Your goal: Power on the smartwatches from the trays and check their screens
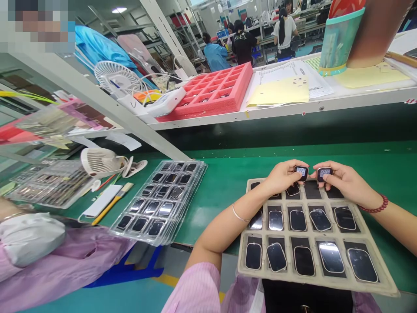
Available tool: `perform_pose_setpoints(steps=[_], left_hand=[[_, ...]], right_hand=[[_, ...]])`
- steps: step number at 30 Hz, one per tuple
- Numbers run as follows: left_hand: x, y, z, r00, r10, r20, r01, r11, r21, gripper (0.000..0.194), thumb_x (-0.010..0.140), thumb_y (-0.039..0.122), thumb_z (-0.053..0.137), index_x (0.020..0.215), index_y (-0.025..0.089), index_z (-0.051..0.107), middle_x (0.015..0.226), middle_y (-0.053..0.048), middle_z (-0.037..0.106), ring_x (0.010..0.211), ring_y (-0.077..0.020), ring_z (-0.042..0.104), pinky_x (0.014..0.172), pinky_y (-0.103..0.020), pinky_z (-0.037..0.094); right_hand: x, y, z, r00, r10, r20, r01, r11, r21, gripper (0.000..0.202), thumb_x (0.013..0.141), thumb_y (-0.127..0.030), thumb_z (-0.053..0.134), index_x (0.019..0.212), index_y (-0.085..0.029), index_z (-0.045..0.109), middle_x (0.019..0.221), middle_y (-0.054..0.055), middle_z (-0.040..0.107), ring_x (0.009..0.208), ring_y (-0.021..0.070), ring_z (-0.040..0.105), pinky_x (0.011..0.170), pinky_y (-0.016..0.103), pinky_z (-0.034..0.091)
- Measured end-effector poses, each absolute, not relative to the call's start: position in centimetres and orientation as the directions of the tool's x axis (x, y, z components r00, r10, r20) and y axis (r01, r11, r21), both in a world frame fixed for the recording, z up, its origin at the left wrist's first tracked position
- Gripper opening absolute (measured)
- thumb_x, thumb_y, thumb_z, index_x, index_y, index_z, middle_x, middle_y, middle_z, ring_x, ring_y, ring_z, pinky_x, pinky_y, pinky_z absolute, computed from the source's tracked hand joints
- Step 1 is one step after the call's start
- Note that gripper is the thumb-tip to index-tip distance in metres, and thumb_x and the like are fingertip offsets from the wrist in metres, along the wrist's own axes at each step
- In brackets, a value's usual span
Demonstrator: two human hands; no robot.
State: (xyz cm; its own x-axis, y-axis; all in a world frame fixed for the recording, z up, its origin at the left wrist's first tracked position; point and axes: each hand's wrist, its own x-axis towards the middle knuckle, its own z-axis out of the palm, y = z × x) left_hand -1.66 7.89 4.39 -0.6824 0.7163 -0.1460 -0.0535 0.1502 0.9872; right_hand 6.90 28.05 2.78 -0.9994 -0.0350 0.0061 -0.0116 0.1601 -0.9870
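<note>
My left hand (282, 174) is closed on a small square smartwatch body (301, 173), whose lit screen shows a QR code. A second watch body (325, 174), also showing a QR code, is gripped between the thumb and fingers of my right hand (345, 181). Both watches are held side by side, slightly apart, over the far row of a beige compartment tray (386, 278). Dark-screened watches, such as one in the front row (304, 261), lie in the tray's nearer pockets. Two far-row pockets near my right hand look vacant; my left arm partly covers the left end.
Left of my arm, stacked clear trays (192, 195) hold more dark watch faces. Beyond are a yellow-handled brush (112, 204), a white fan (100, 162) and a co-worker's sleeve (71, 261). A shelf edge (276, 108) crosses ahead, bearing a red foam tray (241, 93) and a teal cup (340, 45).
</note>
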Motion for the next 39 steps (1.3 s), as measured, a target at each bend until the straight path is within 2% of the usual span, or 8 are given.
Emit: perform_pose_setpoints(steps=[9,24,30,33,36,39], left_hand=[[-1.75,7.98,4.21,-0.699,0.704,-0.126,-0.058,0.121,0.991,0.027,0.083,0.011,0.053,0.109,0.013,0.062,0.092,-0.006,0.068,0.068,-0.0117,0.066,0.07,-0.026,0.052],[-1.71,8.0,4.28,-0.688,0.718,-0.101,-0.025,0.115,0.993,0.028,0.084,0.011,0.051,0.11,0.012,0.062,0.096,-0.007,0.068,0.067,-0.0102,0.065,0.072,-0.026,0.053],[-1.59,7.99,4.37,-0.69,0.713,-0.122,-0.039,0.131,0.991,0.042,0.084,0.01,0.053,0.126,0.014,0.057,0.102,-0.008,0.068,0.067,-0.0099,0.066,0.071,-0.024,0.052],[-1.5,7.98,4.62,-0.688,0.714,-0.131,-0.043,0.14,0.989,0.035,0.085,0.012,0.053,0.12,0.012,0.06,0.1,-0.008,0.067,0.068,-0.01,0.065,0.071,-0.024,0.052],[-1.49,8.01,4.55,-0.686,0.717,-0.125,-0.037,0.137,0.99,0.024,0.088,0.021,0.054,0.108,0.01,0.063,0.094,-0.008,0.067,0.068,-0.011,0.064,0.07,-0.026,0.053],[-1.62,8.06,3.81,-0.681,0.728,-0.077,-0.017,0.089,0.996,0.024,0.088,0.018,0.053,0.109,0.012,0.061,0.097,-0.008,0.066,0.073,-0.0119,0.064,0.076,-0.028,0.054]], right_hand=[[6.79,27.99,2.83,-1.0,-0.023,-0.004,0.0,0.174,-0.985,0.04,0.083,-0.055,0.07,0.107,-0.023,0.066,0.097,0.009,0.074,0.067,0.0195,0.066,0.056,0.033,0.055],[6.74,28.0,2.79,-0.999,-0.044,-0.008,0.0,0.182,-0.983,0.035,0.086,-0.051,0.067,0.107,-0.023,0.064,0.096,0.008,0.074,0.069,0.0192,0.066,0.058,0.032,0.054],[6.75,27.95,2.61,-0.999,-0.039,-0.003,-0.004,0.179,-0.984,0.033,0.085,-0.048,0.069,0.106,-0.023,0.065,0.097,0.007,0.073,0.069,0.0188,0.065,0.059,0.032,0.055],[6.79,28.0,2.65,-0.999,-0.045,0.001,-0.01,0.184,-0.983,0.035,0.086,-0.051,0.067,0.107,-0.024,0.065,0.095,0.007,0.073,0.069,0.0191,0.065,0.059,0.032,0.055],[6.86,28.04,2.7,-0.999,-0.04,0.012,-0.019,0.165,-0.986,0.038,0.09,-0.057,0.059,0.101,-0.023,0.067,0.092,0.008,0.073,0.066,0.0185,0.064,0.057,0.032,0.054],[6.92,27.94,2.53,-0.999,-0.028,0.027,-0.031,0.177,-0.984,0.033,0.088,-0.052,0.063,0.103,-0.023,0.066,0.091,0.007,0.073,0.063,0.0172,0.062,0.055,0.031,0.053]])
